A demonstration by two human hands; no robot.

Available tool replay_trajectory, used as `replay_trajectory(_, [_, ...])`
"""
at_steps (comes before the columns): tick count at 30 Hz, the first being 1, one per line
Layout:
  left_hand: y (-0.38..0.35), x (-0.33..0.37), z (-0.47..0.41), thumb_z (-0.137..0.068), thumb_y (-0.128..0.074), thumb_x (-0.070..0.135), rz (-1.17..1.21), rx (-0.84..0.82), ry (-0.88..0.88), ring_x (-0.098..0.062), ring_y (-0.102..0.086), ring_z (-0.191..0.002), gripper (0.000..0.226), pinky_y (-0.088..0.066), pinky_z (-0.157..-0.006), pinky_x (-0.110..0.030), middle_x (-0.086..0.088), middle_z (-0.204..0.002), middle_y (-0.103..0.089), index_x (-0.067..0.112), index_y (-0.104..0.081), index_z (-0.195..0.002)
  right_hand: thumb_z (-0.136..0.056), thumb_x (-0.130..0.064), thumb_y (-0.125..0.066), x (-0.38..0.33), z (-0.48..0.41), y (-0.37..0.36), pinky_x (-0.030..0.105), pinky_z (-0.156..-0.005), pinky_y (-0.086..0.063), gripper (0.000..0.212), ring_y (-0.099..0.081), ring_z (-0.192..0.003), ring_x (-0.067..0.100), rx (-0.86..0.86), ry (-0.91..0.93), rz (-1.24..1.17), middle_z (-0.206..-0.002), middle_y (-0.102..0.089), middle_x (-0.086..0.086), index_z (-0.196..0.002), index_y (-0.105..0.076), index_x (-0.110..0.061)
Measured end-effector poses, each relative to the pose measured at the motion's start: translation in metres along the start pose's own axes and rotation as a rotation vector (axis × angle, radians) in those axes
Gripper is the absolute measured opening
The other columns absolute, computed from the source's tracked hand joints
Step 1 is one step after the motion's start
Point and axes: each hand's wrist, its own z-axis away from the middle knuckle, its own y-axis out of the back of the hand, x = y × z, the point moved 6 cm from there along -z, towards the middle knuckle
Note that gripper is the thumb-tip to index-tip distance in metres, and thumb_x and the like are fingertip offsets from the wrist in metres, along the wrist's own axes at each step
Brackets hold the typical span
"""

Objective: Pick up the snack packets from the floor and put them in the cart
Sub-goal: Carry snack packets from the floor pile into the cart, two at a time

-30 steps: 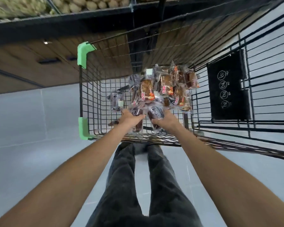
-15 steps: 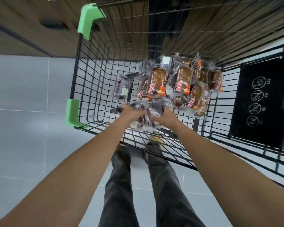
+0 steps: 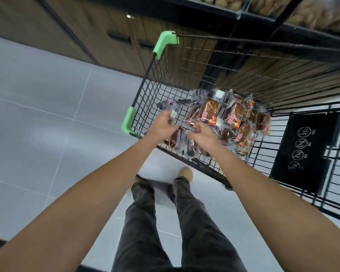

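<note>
Two hands (image 3: 162, 125) (image 3: 202, 135) — one cart (image 3: 166, 44) — many snack packets (image 3: 210, 112)

Wire cart (image 3: 157, 89) holds heaped snack packets (image 3: 210, 112).

The cart (image 3: 157, 89) is made of black wire and has green corner pieces (image 3: 166, 43). A heap of snack packets (image 3: 210, 112) lies on its bottom. They have clear, shiny wrappers with brown cakes inside and red and orange print. One purple packet (image 3: 170, 104) lies by the left wall. Some darker packets (image 3: 175, 138) lie at the near edge.
</note>
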Motion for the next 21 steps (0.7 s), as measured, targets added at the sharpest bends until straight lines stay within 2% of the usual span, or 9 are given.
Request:
replay_trajectory(1, [0.017,0.002,0.009,-0.088,-0.064,0.015,-0.017,0.034,-0.039,-0.02,-0.057,-0.095,0.039,-0.045,-0.071,-0.027,-0.001,-0.107,-0.054,0.011,-0.048,-0.123,-0.091,-0.019,-0.061,-0.017,0.007,-0.003,0.016,-0.051,-0.049,0.059,-0.054,-0.064,0.01,-0.002,0.032,0.008,-0.115,-0.057,0.002,-0.143,-0.035,-0.013])
replay_trajectory(3, [0.053,0.0,0.025,-0.088,-0.065,0.017,-0.011,0.121,-0.084,-0.018,-0.054,-0.108,0.05,-0.044,-0.09,-0.031,-0.002,-0.118,-0.055,0.012,-0.044,-0.133,-0.09,-0.019,-0.063,-0.053,0.018,-0.013,0.028,-0.078,-0.057,0.06,-0.063,-0.091,0.018,-0.003,0.096,0.034,-0.121,-0.057,0.002,-0.143,-0.035,-0.013])
replay_trajectory(4, [0.071,-0.007,0.032,-0.088,-0.064,0.017,0.004,0.161,-0.092,-0.02,-0.052,-0.117,0.054,-0.041,-0.099,-0.032,-0.004,-0.127,-0.054,0.012,-0.042,-0.136,-0.089,-0.018,-0.064,-0.07,0.022,-0.019,0.033,-0.089,-0.054,0.059,-0.061,-0.101,0.019,-0.004,0.125,0.043,-0.119,-0.058,0.001,-0.142,-0.037,-0.013])
replay_trajectory(5, [0.09,-0.014,0.039,-0.089,-0.063,0.017,0.025,0.198,-0.096,-0.022,-0.05,-0.122,0.055,-0.04,-0.102,-0.033,-0.006,-0.134,-0.052,0.012,-0.041,-0.138,-0.089,-0.018,-0.064,-0.088,0.026,-0.027,0.033,-0.092,-0.05,0.057,-0.059,-0.106,0.019,-0.007,0.154,0.043,-0.118,-0.059,0.002,-0.14,-0.039,-0.013])
replay_trajectory(8, [0.143,-0.047,0.06,-0.089,-0.062,0.018,0.106,0.269,-0.045,-0.027,-0.045,-0.128,0.061,-0.038,-0.105,-0.035,-0.011,-0.142,-0.044,0.009,-0.034,-0.142,-0.091,-0.011,-0.06,-0.139,0.039,-0.06,0.03,-0.086,-0.047,0.046,-0.058,-0.1,0.023,-0.004,0.252,0.049,-0.11,-0.059,0.01,-0.134,-0.045,-0.004])
replay_trajectory(11, [0.197,-0.088,0.083,-0.088,-0.066,0.018,0.189,0.339,0.006,-0.027,-0.044,-0.128,0.067,-0.038,-0.105,-0.033,-0.015,-0.142,-0.042,0.006,-0.031,-0.144,-0.09,-0.006,-0.059,-0.19,0.049,-0.109,0.025,-0.074,-0.049,0.042,-0.055,-0.082,0.016,-0.051,0.328,0.092,-0.093,-0.056,0.003,-0.13,-0.048,-0.005])
replay_trajectory(13, [0.234,-0.118,0.102,-0.087,-0.067,0.018,0.253,0.393,0.032,-0.028,-0.045,-0.127,0.068,-0.039,-0.104,-0.033,-0.014,-0.141,-0.042,0.007,-0.031,-0.144,-0.088,-0.007,-0.06,-0.223,0.058,-0.148,0.024,-0.066,-0.044,0.043,-0.055,-0.085,0.017,-0.096,0.376,0.14,-0.097,-0.055,0.003,-0.13,-0.048,-0.008])
replay_trajectory(16, [0.283,-0.165,0.131,-0.086,-0.067,0.018,0.355,0.462,0.05,-0.027,-0.044,-0.129,0.069,-0.039,-0.105,-0.036,-0.012,-0.142,-0.042,0.009,-0.03,-0.144,-0.088,-0.01,-0.06,-0.27,0.074,-0.208,0.02,-0.066,-0.042,0.043,-0.054,-0.088,0.016,-0.151,0.454,0.194,-0.1,-0.054,0.004,-0.129,-0.049,-0.01])
replay_trajectory(21, [0.36,-0.24,0.185,-0.087,-0.065,0.021,0.334,0.623,0.063,-0.026,-0.046,-0.127,0.067,-0.039,-0.105,-0.036,-0.009,-0.141,-0.044,0.012,-0.032,-0.145,-0.088,-0.009,-0.061,-0.342,0.1,-0.312,0.003,-0.055,-0.038,0.041,-0.054,-0.079,0.01,-0.256,0.567,0.264,-0.09,-0.056,0.0,-0.128,-0.05,-0.009])
